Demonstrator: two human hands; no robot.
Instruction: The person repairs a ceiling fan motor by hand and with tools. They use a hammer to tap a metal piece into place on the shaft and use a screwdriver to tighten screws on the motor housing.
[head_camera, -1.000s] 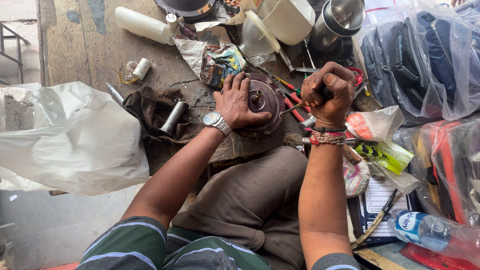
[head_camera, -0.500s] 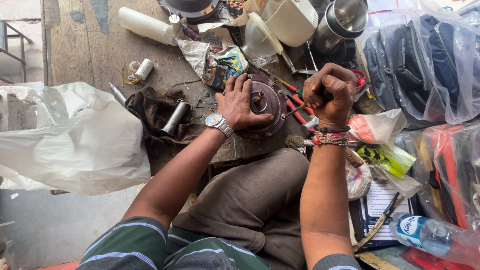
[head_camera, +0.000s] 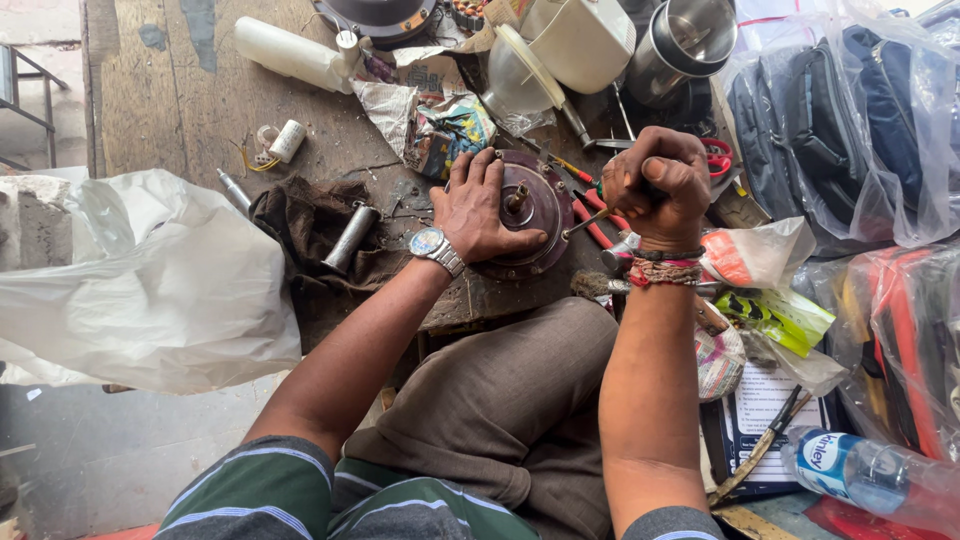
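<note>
1. left hand (head_camera: 487, 208) lies spread, palm down, on the round brown motor housing (head_camera: 535, 215), fingers open and pressing it to the wooden bench (head_camera: 170, 100).
2. right hand (head_camera: 655, 185) is closed in a fist around a screwdriver (head_camera: 590, 218), whose thin shaft slants toward the housing's right edge.
3. housing sits at the bench's near edge, just above the person's knee, with a short shaft standing up at its centre.
4. red-handled pliers (head_camera: 592, 222) lie just beside the housing; a dark rag (head_camera: 310, 225) with a metal cylinder (head_camera: 350, 238) lies to its left.

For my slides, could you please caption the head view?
Left hand steadies a round motor; right hand grips a screwdriver.
</note>
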